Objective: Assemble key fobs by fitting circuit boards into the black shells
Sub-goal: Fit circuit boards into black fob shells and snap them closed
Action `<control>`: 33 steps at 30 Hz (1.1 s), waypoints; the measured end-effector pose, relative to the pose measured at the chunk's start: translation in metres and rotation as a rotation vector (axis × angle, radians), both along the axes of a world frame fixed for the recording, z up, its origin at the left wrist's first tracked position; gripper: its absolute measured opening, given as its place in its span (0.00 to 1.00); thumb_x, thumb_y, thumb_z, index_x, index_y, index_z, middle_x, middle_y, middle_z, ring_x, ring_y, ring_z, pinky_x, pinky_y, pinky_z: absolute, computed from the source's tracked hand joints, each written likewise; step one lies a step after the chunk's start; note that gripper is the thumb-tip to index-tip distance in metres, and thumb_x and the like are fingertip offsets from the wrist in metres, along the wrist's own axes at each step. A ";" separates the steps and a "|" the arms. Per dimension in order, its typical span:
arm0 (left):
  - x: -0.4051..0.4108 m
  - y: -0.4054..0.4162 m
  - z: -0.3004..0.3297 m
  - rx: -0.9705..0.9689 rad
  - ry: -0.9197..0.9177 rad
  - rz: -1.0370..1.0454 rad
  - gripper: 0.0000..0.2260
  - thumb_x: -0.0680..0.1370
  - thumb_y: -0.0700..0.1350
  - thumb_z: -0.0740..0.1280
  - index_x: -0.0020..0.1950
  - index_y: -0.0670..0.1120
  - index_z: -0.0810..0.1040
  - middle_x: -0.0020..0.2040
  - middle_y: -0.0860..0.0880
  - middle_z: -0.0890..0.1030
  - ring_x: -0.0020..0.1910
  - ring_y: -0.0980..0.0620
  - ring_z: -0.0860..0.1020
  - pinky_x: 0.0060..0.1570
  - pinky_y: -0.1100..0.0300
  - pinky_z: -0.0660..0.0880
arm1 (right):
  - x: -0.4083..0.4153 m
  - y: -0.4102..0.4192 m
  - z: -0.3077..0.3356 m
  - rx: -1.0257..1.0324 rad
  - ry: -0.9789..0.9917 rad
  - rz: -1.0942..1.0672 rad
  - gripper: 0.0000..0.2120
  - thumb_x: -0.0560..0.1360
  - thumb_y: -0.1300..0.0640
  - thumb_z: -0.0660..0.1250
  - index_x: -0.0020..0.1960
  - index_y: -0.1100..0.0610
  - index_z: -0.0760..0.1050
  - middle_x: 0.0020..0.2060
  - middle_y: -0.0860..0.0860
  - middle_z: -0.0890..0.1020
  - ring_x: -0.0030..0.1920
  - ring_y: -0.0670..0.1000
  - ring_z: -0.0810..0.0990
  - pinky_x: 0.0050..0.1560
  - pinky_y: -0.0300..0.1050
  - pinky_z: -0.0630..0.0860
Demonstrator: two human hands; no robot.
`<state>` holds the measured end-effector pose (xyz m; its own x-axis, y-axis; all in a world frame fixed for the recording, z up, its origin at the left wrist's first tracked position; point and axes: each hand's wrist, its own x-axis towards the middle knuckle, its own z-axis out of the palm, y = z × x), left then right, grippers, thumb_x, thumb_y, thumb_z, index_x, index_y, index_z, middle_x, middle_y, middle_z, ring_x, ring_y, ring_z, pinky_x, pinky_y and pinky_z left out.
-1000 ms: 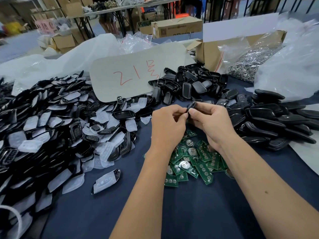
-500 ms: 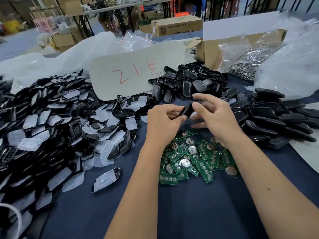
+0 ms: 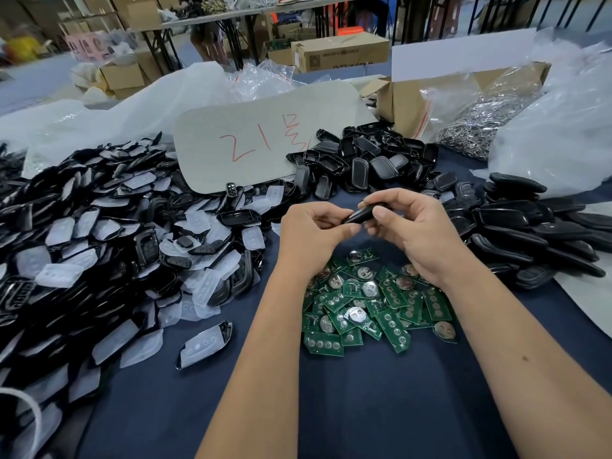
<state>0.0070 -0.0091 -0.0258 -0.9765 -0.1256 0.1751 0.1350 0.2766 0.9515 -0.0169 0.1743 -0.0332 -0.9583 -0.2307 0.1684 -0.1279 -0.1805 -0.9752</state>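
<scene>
**Both hands on 1 black shell above the board pile**

Left hand (image 3: 309, 235) and right hand (image 3: 415, 231) hold 1 black shell (image 3: 359, 215) between them, raised off the cloth, tilted, about level with the far edge of the board pile. Left thumb and curled fingers pinch its near end; right thumb presses on top with fingers curled round the far side. Likely a 2-handed grip so one side braces while the other squeezes it shut. Cannot tell if a board is inside; shell blurred.

Green circuit boards (image 3: 374, 306) heaped directly under the wrists, probably for a short reach. Empty shells with white pads (image 3: 99, 246) piled left, dark closed fobs (image 3: 530, 230) stacked right, looks like a left-to-right flow. Blue tablecloth (image 3: 381, 409) underneath. Cardboard sign (image 3: 251, 144) with red marks behind.
</scene>
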 end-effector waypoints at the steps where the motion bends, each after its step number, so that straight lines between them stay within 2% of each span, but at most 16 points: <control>1: -0.001 -0.001 0.000 -0.007 0.002 0.003 0.09 0.70 0.35 0.81 0.46 0.46 0.88 0.41 0.47 0.87 0.39 0.55 0.82 0.46 0.57 0.81 | 0.000 0.000 0.001 -0.002 0.002 0.016 0.08 0.81 0.69 0.66 0.56 0.62 0.82 0.51 0.60 0.86 0.45 0.55 0.81 0.50 0.45 0.83; 4: -0.001 -0.003 0.002 -0.012 0.007 0.013 0.11 0.69 0.34 0.81 0.44 0.48 0.87 0.39 0.47 0.87 0.37 0.56 0.81 0.43 0.58 0.80 | 0.001 0.001 0.002 0.014 0.019 0.052 0.09 0.81 0.69 0.67 0.57 0.60 0.83 0.54 0.59 0.86 0.46 0.53 0.83 0.52 0.44 0.82; 7: 0.000 -0.003 0.003 -0.028 0.003 0.000 0.11 0.69 0.34 0.81 0.43 0.48 0.88 0.38 0.49 0.87 0.36 0.58 0.81 0.42 0.60 0.80 | 0.000 0.001 0.002 0.105 0.090 0.012 0.11 0.77 0.69 0.72 0.55 0.56 0.84 0.50 0.58 0.87 0.46 0.53 0.83 0.50 0.43 0.82; 10: 0.001 -0.003 0.005 -0.056 0.000 -0.015 0.11 0.69 0.33 0.81 0.45 0.47 0.88 0.40 0.48 0.87 0.37 0.57 0.81 0.44 0.59 0.80 | 0.000 0.001 0.001 0.172 0.131 -0.047 0.11 0.74 0.69 0.76 0.51 0.54 0.86 0.45 0.57 0.88 0.45 0.57 0.85 0.50 0.52 0.83; 12: 0.002 -0.004 0.006 -0.132 0.018 -0.006 0.10 0.70 0.34 0.81 0.47 0.47 0.88 0.42 0.49 0.87 0.41 0.56 0.82 0.47 0.60 0.80 | -0.001 0.000 0.001 0.238 0.158 -0.074 0.11 0.73 0.69 0.77 0.49 0.54 0.86 0.43 0.55 0.88 0.45 0.60 0.86 0.51 0.58 0.82; 14: 0.004 -0.002 0.007 -0.244 0.067 0.013 0.11 0.70 0.36 0.81 0.47 0.49 0.87 0.45 0.52 0.86 0.46 0.54 0.83 0.50 0.61 0.79 | 0.000 -0.002 0.002 0.319 0.211 -0.089 0.11 0.72 0.68 0.78 0.48 0.53 0.86 0.42 0.53 0.88 0.44 0.57 0.87 0.50 0.57 0.82; 16: 0.005 0.002 0.008 -0.270 0.125 -0.004 0.12 0.70 0.36 0.81 0.48 0.48 0.85 0.44 0.53 0.85 0.46 0.53 0.83 0.49 0.58 0.81 | 0.001 -0.006 0.003 0.404 0.260 -0.108 0.12 0.71 0.66 0.80 0.47 0.51 0.85 0.42 0.51 0.88 0.44 0.56 0.87 0.51 0.58 0.84; 19: 0.007 0.004 0.008 -0.305 0.192 -0.018 0.18 0.70 0.35 0.80 0.55 0.48 0.80 0.41 0.53 0.83 0.41 0.57 0.83 0.45 0.64 0.81 | 0.004 -0.008 0.003 0.492 0.317 -0.142 0.13 0.70 0.65 0.80 0.47 0.48 0.85 0.43 0.47 0.87 0.44 0.53 0.86 0.51 0.57 0.84; 21: 0.007 0.004 0.006 -0.303 0.202 -0.009 0.20 0.71 0.35 0.79 0.57 0.50 0.78 0.40 0.55 0.83 0.40 0.58 0.82 0.43 0.69 0.78 | 0.005 -0.009 0.003 0.439 0.311 -0.129 0.14 0.70 0.63 0.80 0.50 0.48 0.84 0.43 0.49 0.86 0.43 0.52 0.85 0.50 0.55 0.84; 23: 0.007 0.006 0.006 -0.245 0.188 0.004 0.19 0.71 0.34 0.78 0.56 0.51 0.79 0.37 0.55 0.82 0.38 0.58 0.82 0.40 0.69 0.77 | 0.004 -0.009 0.004 0.324 0.266 -0.132 0.16 0.70 0.59 0.79 0.56 0.48 0.82 0.46 0.52 0.85 0.40 0.49 0.82 0.49 0.49 0.84; 25: 0.004 0.009 0.005 -0.112 0.137 0.021 0.16 0.71 0.34 0.79 0.52 0.49 0.80 0.38 0.52 0.83 0.38 0.58 0.82 0.41 0.64 0.80 | 0.001 -0.007 0.002 0.261 0.205 -0.164 0.15 0.73 0.55 0.77 0.59 0.48 0.82 0.47 0.51 0.85 0.40 0.47 0.81 0.48 0.45 0.83; 28: 0.003 0.008 0.005 0.147 0.011 0.010 0.13 0.70 0.32 0.79 0.48 0.44 0.81 0.43 0.44 0.85 0.41 0.53 0.82 0.48 0.56 0.83 | -0.001 -0.008 -0.002 0.259 0.141 -0.170 0.04 0.78 0.52 0.73 0.52 0.50 0.85 0.35 0.45 0.83 0.33 0.45 0.78 0.37 0.41 0.74; 31: 0.005 0.008 0.004 0.378 -0.088 -0.066 0.13 0.71 0.29 0.78 0.48 0.41 0.78 0.45 0.40 0.83 0.46 0.45 0.83 0.51 0.50 0.85 | -0.001 -0.007 -0.005 0.167 0.104 -0.145 0.06 0.78 0.51 0.73 0.46 0.52 0.87 0.26 0.42 0.76 0.26 0.43 0.68 0.29 0.35 0.65; 33: 0.005 0.008 0.005 0.488 -0.118 -0.136 0.12 0.71 0.27 0.76 0.49 0.38 0.77 0.46 0.39 0.83 0.47 0.43 0.84 0.51 0.51 0.85 | -0.002 -0.006 -0.002 0.109 0.066 -0.111 0.08 0.76 0.50 0.74 0.45 0.54 0.87 0.25 0.45 0.71 0.25 0.47 0.63 0.26 0.39 0.60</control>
<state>0.0124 -0.0014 -0.0208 -0.9993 -0.0353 0.0157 0.0230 -0.2160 0.9761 -0.0187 0.1688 -0.0351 -0.9666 -0.1445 0.2115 -0.2056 -0.0550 -0.9771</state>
